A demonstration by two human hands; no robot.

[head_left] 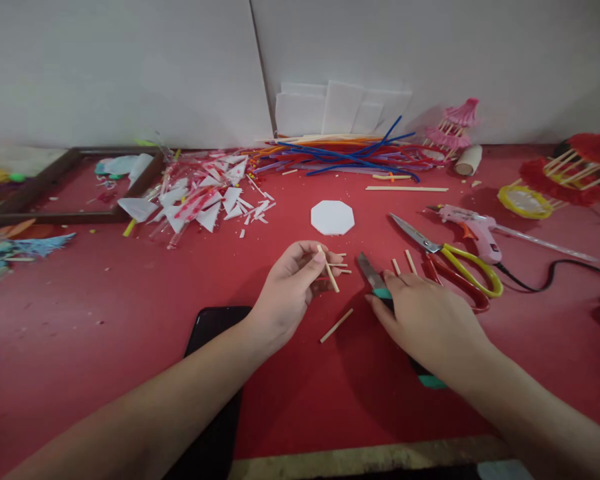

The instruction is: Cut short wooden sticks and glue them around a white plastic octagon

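While the left hand point(293, 283) pinches a short stick point(333, 279) and the right hand point(425, 310) wraps the cutter point(369, 270), a loose stick point(337, 325) lies between, nearer; beyond, the octagon point(333, 217) is bare, a longer stick point(407, 189) apparently uncut.

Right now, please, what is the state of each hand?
Left hand: closed, pinching a short wooden stick.
Right hand: over the cutter, touching its handle; whether it grips firmly cannot be told.

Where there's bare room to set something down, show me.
The red table is barest between the brown frame and black slab, though speckled; also between slab and right forearm, and right of that forearm, below the cord. It's crowded at the back with paper scraps and pipe cleaners, and around the right hand: knife, sticks, scissors.
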